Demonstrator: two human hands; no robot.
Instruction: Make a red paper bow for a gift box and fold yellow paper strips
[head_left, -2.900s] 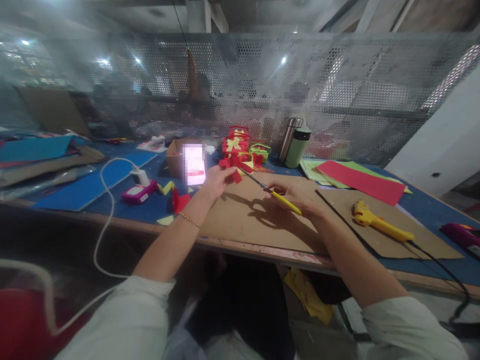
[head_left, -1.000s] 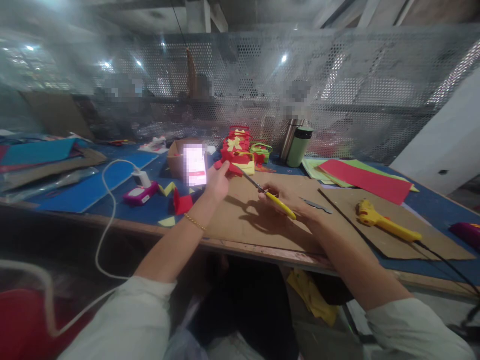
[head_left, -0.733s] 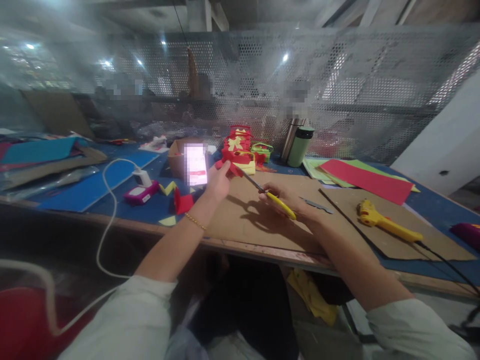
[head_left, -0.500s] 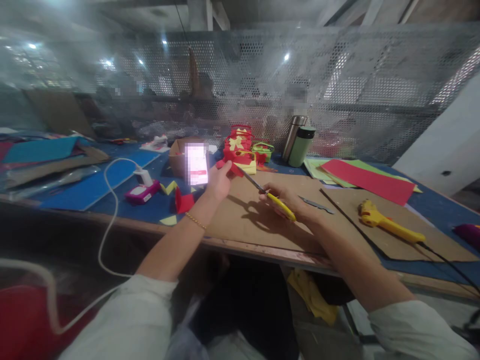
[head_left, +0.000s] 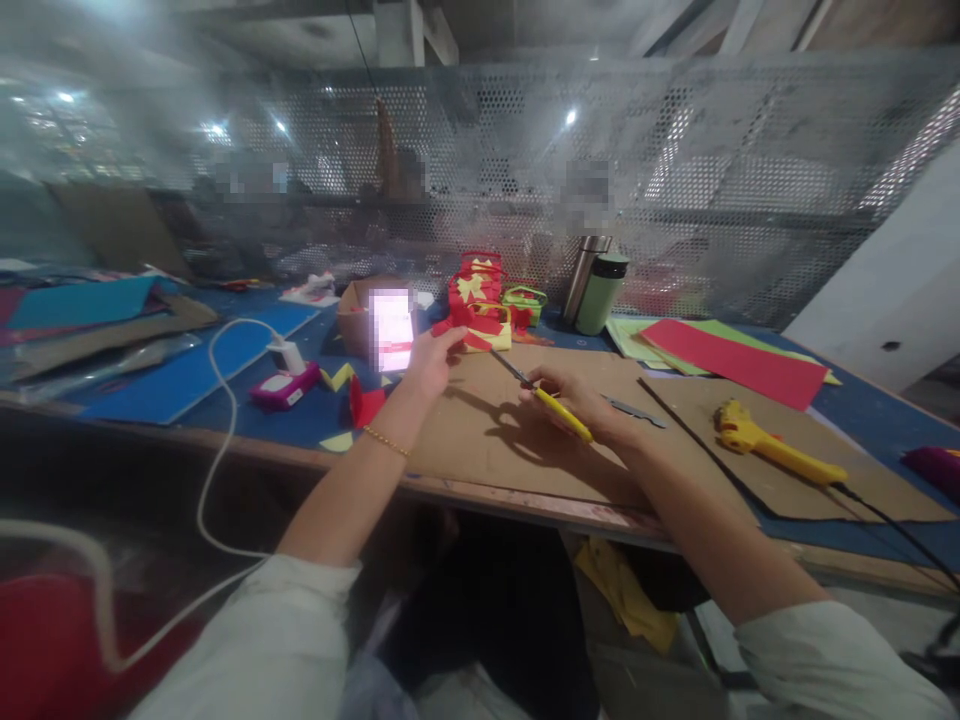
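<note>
My left hand [head_left: 436,360] pinches a small red piece of paper or felt [head_left: 480,328] above the brown cardboard [head_left: 472,430]. In my right hand [head_left: 574,395] are yellow-handled scissors [head_left: 561,412], their blades pointing up and left at the red piece's lower edge. Whether the blades touch the piece I cannot tell. Behind it stand red handmade baskets with yellow bows [head_left: 476,285] and a small green one [head_left: 527,305]. A grey utility knife [head_left: 634,411] lies on the cardboard just beyond my right wrist.
A lit phone [head_left: 391,330] leans against a cardboard box [head_left: 356,310]. To the right lie a yellow glue gun [head_left: 780,445] and coloured sheets [head_left: 739,360]; a green bottle [head_left: 602,295] stands behind. On the left, a white cable [head_left: 217,400] runs from a purple box [head_left: 285,387] over the table edge.
My left hand has shifted slightly left and down, and more of the red piece shows flat beyond its fingers. My right hand and the scissors have barely moved.
</note>
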